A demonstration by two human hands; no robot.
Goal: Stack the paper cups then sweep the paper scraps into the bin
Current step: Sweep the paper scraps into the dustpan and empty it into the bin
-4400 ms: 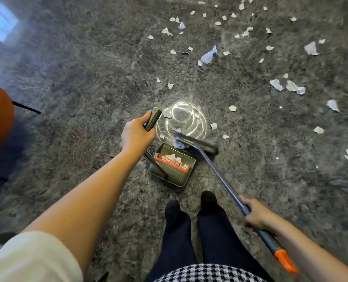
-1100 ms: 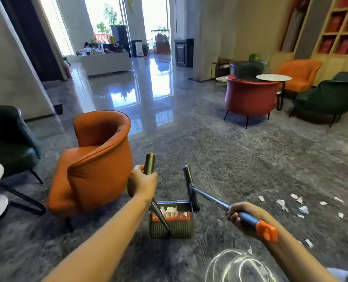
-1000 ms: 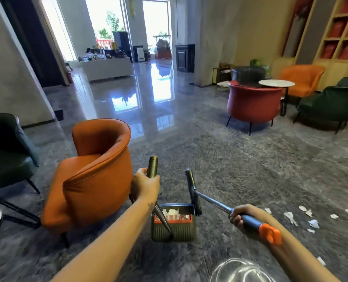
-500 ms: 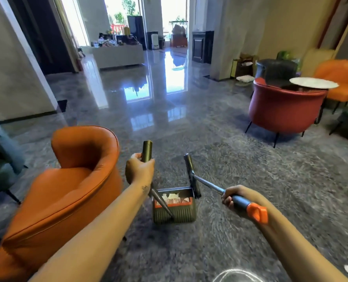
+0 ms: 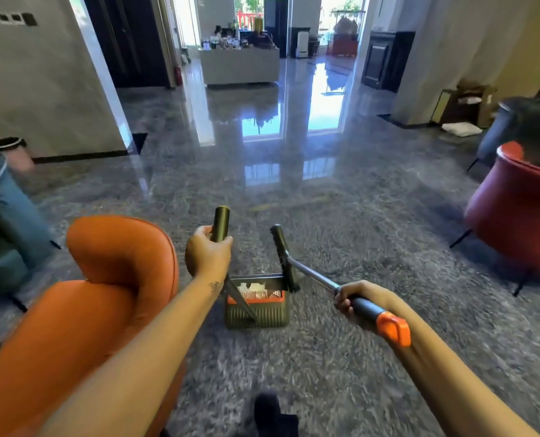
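White paper scraps (image 5: 256, 286) lie inside the olive-green dustpan (image 5: 257, 314), heaped just behind its orange comb strip, and the pan hangs upright low in front of the person with its open mouth turned upward. A thin metal stem runs from the pan up to the dustpan handle (image 5: 220, 223), a dark olive cylinder, and the left hand (image 5: 207, 257) has its fingers curled tightly round the lower part of that cylinder, so that the top end sticks out above the fist. Just to the right, the broom head (image 5: 284, 258) stands almost on end, its dark bristles touching the right rim of the pan. The silver broom shaft (image 5: 313, 276) slants down and to the right into a black grip, which the right hand (image 5: 357, 302) clasps with all fingers wrapped round it; the orange end cap (image 5: 392, 329) juts out past the wrist. Both bare forearms reach in from the bottom edge. An orange armchair (image 5: 104, 298) stands close on the left, beside the left arm, and a red armchair (image 5: 521, 216) stands well apart on the right. The tip of a dark shoe (image 5: 275, 408) shows at the bottom. The grey speckled floor (image 5: 325, 216) grows glossy farther off, where it mirrors bright doorways, and a white counter (image 5: 240, 64) stands far back.
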